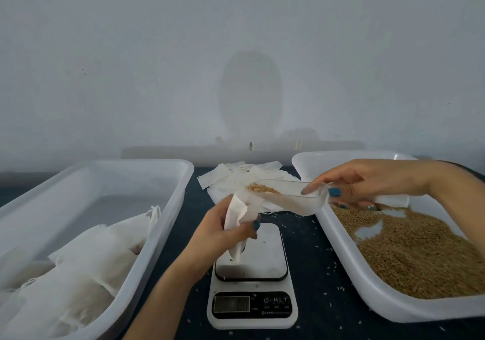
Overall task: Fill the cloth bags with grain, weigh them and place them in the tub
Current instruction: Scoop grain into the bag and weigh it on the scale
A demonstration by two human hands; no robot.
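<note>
A pale wall filled the far half of the view, with a dark counter running below it. On the left of the counter stood a translucent white tub with several filled cloth bags lying in its near half, their drawstrings loose. On the right stood a second white tub, and a spread of brown grain covered most of its floor, with a few bare patches at the far end. Between the two tubs, at the near edge, sat a white kitchen scale; its display was too dim to read. Beyond the scale, by the wall, lay a loose pile of empty bags.

The right grip reached in over the far left corner of the grain tub and was closed round the back end of a clear plastic scoop, one finger lying along its side. The scoop pointed left, with a small heap of grain at its front lip. The left grip was held above the scale's platform, thumb and fingers pinching an open cloth bag with its mouth turned up just beside the scoop's lip. The bag's lower end hung toward the platform; whether it touched could not be told. Stray grains dotted the counter around the scale.
</note>
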